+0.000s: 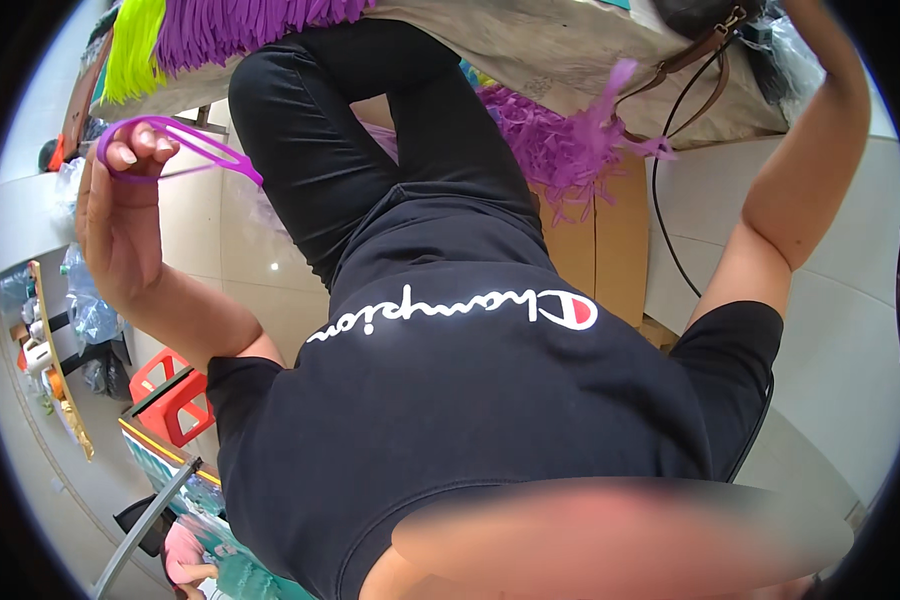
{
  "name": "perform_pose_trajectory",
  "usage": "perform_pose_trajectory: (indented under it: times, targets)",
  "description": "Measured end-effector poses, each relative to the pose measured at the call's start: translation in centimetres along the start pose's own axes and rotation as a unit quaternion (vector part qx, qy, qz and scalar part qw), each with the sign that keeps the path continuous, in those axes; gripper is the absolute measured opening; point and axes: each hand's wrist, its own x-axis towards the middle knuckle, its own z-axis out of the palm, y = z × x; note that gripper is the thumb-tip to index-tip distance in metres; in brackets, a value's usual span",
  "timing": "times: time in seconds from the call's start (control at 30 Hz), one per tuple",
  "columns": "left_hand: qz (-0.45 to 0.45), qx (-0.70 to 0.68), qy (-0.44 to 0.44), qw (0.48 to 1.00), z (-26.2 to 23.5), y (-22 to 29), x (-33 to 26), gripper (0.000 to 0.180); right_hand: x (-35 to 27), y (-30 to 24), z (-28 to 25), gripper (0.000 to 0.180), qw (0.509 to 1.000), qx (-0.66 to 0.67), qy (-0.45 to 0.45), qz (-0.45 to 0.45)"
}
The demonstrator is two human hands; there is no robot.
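Note:
My left hand [128, 215] is raised at the left, fingers curled around a purple loop [240, 164]. The loop is a thin, smooth band, stretched long; its narrow end comes close to my knee. What it is made of I cannot tell. On the table's near edge hang a thick purple fringe [255, 30] and a yellow-green fringe [133, 55] beside it. My right forearm [820, 130] reaches up at the far right, and the hand itself lies beyond the picture's edge.
Purple shredded strips [560, 150] spill over a cardboard box [610, 235] beside my legs. A bag with brown straps [705, 45] and a black cable [660, 205] are at the right. Behind on the left stand red stools [182, 408], a shelf [60, 370] and another person in pink [182, 550].

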Motion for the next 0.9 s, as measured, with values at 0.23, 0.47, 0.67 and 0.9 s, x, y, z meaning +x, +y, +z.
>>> perform_pose_trajectory:
  times: [0.23, 0.47, 0.67, 0.9]
  targets:
    - [0.0, 0.097, -0.124, 0.987, 3.0, 1.6, 6.2, 0.032, 2.7, -10.2, 11.3, 0.033, 0.878, 0.412, 0.042, -0.239]
    - [0.181, -0.455, -0.415, 0.767, -0.5, -1.9, 15.3, 0.036, 4.2, -13.4, 20.2, 0.036, 0.504, 0.788, -0.318, -0.156]
    - [-0.061, 0.027, 0.079, 0.995, -11.2, 1.9, 8.5, 0.028, 5.5, -6.1, 17.8, 0.038, 0.744, 0.615, -0.258, 0.035]
    - [-0.234, 0.156, -0.054, 0.958, -12.1, -4.5, 11.7, 0.023, 21.0, 3.8, 18.6, 0.004, 0.979, 0.066, 0.053, -0.184]
